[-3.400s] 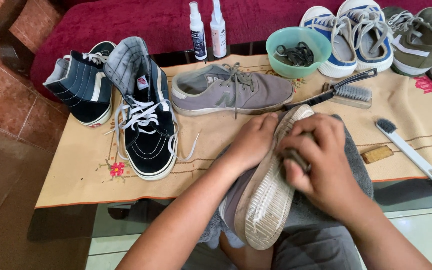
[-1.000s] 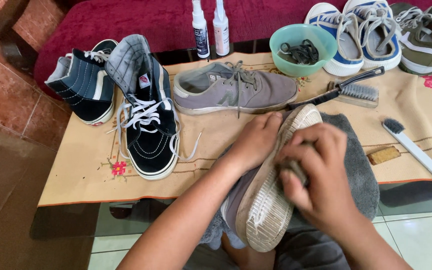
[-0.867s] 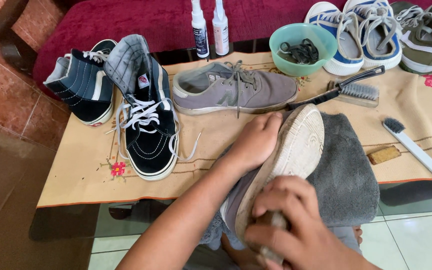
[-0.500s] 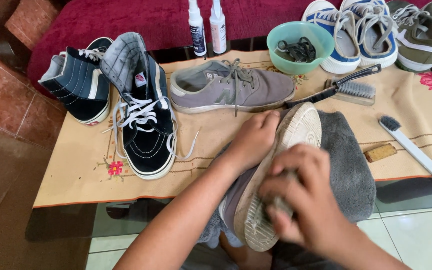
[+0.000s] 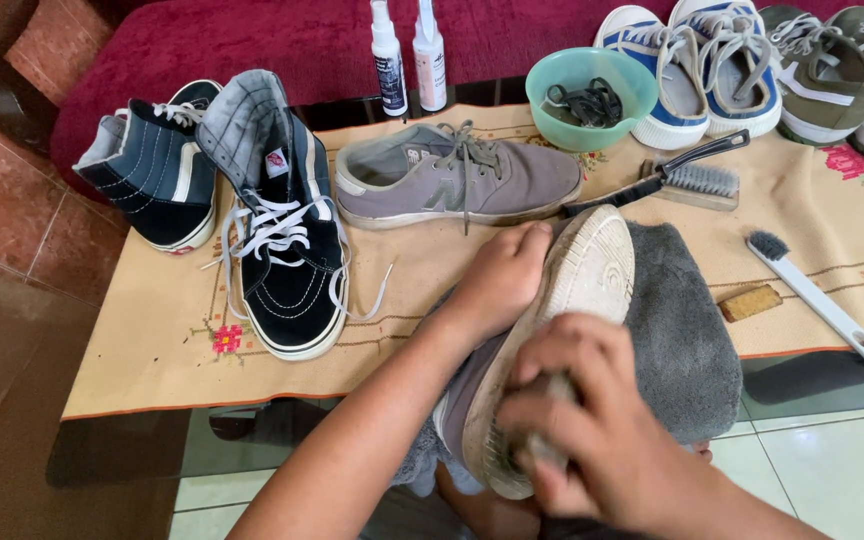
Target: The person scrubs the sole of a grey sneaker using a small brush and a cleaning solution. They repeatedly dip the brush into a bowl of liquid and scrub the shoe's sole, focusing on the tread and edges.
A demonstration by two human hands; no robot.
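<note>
Sneaker rests sole-up on your lap over the grey towel. Your left hand clamps its side; your right hand curls round a small brush at the heel. Light, flexible, likely damp: grip mid-upper.

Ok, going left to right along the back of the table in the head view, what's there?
Navy high-top → black high-top → spray bottles → grey shoe → green bowl → blue-striped sneakers → olive sneakers.
</note>
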